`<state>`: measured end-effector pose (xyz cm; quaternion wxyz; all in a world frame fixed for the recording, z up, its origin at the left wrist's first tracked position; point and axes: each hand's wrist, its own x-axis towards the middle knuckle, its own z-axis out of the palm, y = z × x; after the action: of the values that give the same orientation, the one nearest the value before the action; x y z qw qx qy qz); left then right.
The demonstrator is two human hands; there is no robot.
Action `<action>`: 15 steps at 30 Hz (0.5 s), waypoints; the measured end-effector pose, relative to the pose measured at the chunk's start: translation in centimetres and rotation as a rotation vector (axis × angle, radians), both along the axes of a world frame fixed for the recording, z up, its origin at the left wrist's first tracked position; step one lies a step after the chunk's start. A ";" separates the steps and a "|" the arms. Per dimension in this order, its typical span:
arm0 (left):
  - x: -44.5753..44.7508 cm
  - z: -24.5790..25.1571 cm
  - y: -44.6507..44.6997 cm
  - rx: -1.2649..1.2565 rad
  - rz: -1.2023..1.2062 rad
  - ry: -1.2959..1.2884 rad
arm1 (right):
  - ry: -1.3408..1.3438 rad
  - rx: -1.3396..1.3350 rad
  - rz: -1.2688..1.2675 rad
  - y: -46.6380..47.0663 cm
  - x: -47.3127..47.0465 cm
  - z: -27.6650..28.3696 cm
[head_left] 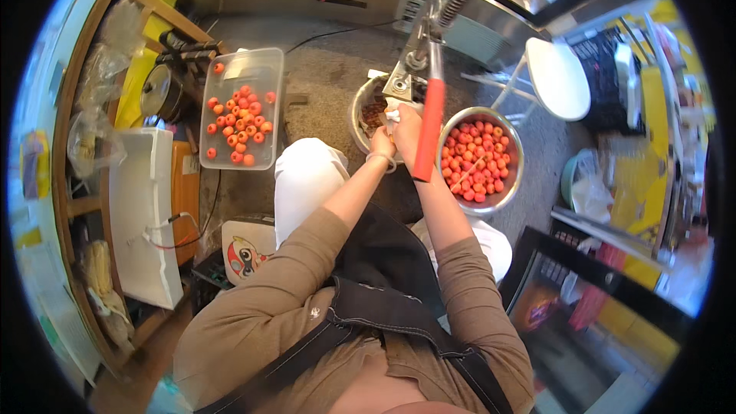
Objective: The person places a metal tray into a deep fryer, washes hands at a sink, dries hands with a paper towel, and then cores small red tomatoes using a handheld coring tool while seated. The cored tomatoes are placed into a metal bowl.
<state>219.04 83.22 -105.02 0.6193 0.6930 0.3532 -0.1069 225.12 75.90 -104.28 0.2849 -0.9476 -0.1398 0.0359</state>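
Observation:
Both hands meet below the metal head of a lever press point(401, 85), whose red-sleeved handle point(431, 132) hangs down over my right forearm. My left hand point(382, 142) and my right hand point(406, 126) are close around a whitish cloth or tissue point(393, 115); what lies inside their fingers is hidden. Behind them a steel bowl point(355, 121) holds small dark red-brown bits. To the right, a steel bowl point(519, 155) is full of small red fruits point(480, 152) with a thin stick on top. On the left, a clear plastic tub point(278, 109) holds orange-red fruits point(244, 118), several with dark holes.
A white stool point(558, 79) stands at the back right beside a black crate point(609, 80). A white foam box point(141, 213) and a lidded pot point(161, 90) are at the left. A black-framed glass panel point(592, 310) stands at the lower right. A black cable crosses the floor behind.

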 end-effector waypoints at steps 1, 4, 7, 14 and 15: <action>-1.2 0.7 0.3 -0.019 0.118 0.039 | 0.043 -0.120 0.029 0.9 -0.2 -0.3; -6.8 0.4 0.8 -0.154 0.109 -0.128 | 0.169 -0.109 0.085 2.2 -0.7 -3.7; -10.9 9.3 3.4 -0.502 -0.078 -0.388 | 0.246 -0.255 0.017 3.4 0.1 -8.9; -15.9 16.4 8.5 -0.531 0.052 -0.376 | 0.599 -0.235 0.146 6.1 3.8 -12.6; -16.0 16.6 9.1 -0.566 0.069 -0.381 | 0.618 -0.212 0.168 5.8 4.6 -12.2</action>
<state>203.04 92.33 -88.40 0.8452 0.4887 0.2109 -0.0485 229.69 81.74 -116.46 0.2100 -0.9014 -0.1196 0.3593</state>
